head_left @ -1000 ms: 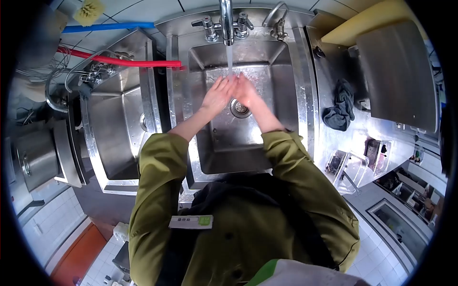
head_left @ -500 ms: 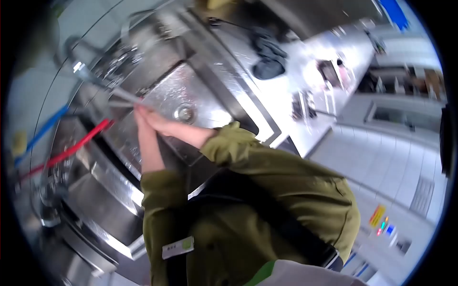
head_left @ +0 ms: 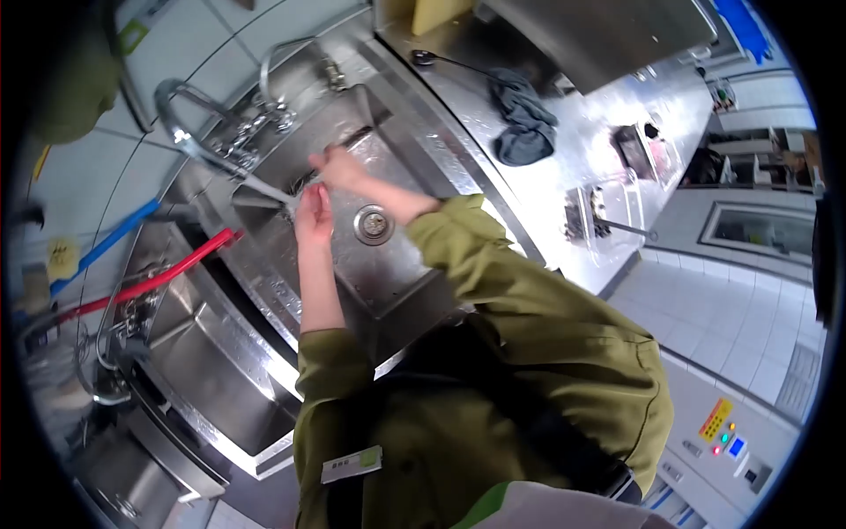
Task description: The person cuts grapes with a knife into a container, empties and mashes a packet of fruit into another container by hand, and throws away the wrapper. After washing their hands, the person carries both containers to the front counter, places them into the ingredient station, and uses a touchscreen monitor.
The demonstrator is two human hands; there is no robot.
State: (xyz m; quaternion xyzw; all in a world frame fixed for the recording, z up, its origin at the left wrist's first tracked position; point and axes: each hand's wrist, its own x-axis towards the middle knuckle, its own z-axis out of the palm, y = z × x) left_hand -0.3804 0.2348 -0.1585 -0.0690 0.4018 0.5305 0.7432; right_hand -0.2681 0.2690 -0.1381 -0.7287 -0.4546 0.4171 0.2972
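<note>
My left hand (head_left: 314, 214) is in the water stream (head_left: 271, 191) from a curved chrome faucet (head_left: 182, 134), palm turned up and fingers loosely bent. Close beside it, over the sink basin (head_left: 397, 167), is my right hand (head_left: 339, 169), its fingers bent and slightly apart. Nothing shows in either hand. Both are bare and wet-looking, with olive sleeves rolled back on the forearms. Below the hands lies the round drain (head_left: 374, 225) in the basin floor.
A red handle (head_left: 150, 276) and a blue handle (head_left: 106, 247) jut in at the left, near a second sink (head_left: 220, 370). On the steel counter lie a dark grey cloth (head_left: 525, 123) and a black ladle-like utensil (head_left: 425, 58).
My hands were pressed together under the stream; now they have come apart, my right hand higher up over the basin. The view has shifted slightly.
</note>
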